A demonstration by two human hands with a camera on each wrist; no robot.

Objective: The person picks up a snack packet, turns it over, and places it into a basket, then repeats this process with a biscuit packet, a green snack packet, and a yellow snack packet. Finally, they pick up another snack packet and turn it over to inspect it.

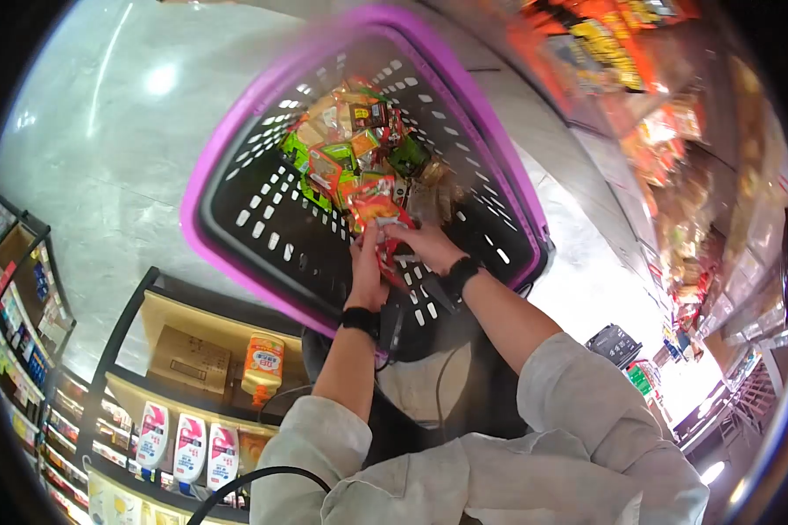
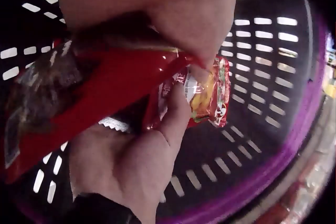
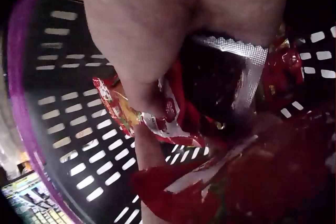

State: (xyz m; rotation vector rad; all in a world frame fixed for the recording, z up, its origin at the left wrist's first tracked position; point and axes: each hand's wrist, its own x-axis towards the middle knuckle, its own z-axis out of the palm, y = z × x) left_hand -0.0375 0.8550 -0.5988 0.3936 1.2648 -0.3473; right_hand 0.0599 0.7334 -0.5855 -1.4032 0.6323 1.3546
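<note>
Both hands are inside a deep black basket (image 1: 267, 258) with a purple rim, close together over a heap of packets. My left hand (image 1: 369, 271) and my right hand (image 1: 429, 245) pinch red snack packets (image 1: 376, 208) between thumb and fingers. A red and yellow packet (image 2: 210, 98) shows beyond a thumb in the left wrist view, behind a long glossy red wrapper (image 2: 121, 92). In the right wrist view, a dark packet with a silver serrated edge (image 3: 236, 48) lies under the palm. Fingers hide parts of these packets.
Several mixed snack packets (image 1: 350, 144) lie heaped at the basket's far end. A shelf unit (image 1: 193, 398) with bottles (image 1: 153, 435) and a brown carton (image 1: 188, 360) stands at the left. Hanging orange bags (image 1: 600, 44) line the right, and the floor (image 1: 123, 157) is grey.
</note>
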